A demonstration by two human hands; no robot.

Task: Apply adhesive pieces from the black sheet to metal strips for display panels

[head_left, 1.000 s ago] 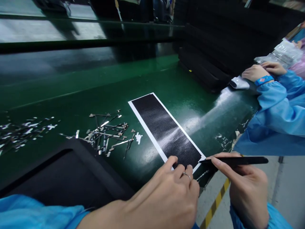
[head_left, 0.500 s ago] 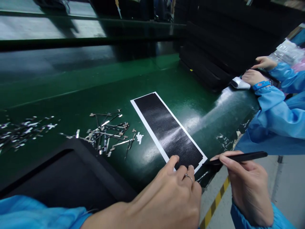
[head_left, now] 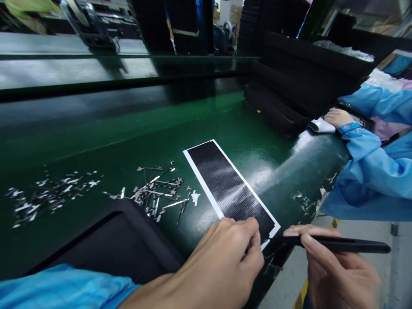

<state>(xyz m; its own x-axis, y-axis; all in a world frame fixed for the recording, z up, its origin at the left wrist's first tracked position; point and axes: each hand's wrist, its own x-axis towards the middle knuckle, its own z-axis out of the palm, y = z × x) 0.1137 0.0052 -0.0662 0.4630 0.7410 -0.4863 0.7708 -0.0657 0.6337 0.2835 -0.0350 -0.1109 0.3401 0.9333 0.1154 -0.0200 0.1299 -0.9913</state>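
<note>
Green glossy bench [head_left: 96, 141]. Black sheet on white backing [head_left: 230, 189] lies flat near front edge. Left hand [head_left: 225, 257] fingers curled, pressing sheet's near end. Right hand [head_left: 337, 274] pinched on black tweezers [head_left: 334, 244], tip at near corner. Step, judged: lifting piece at corner. Next needs fine tip placement, steady hold-down.

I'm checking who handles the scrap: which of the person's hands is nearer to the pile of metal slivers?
Left. The left hand rests on the black sheet's near end, right of the metal slivers; the right hand, holding black tweezers, is farther right.
</note>
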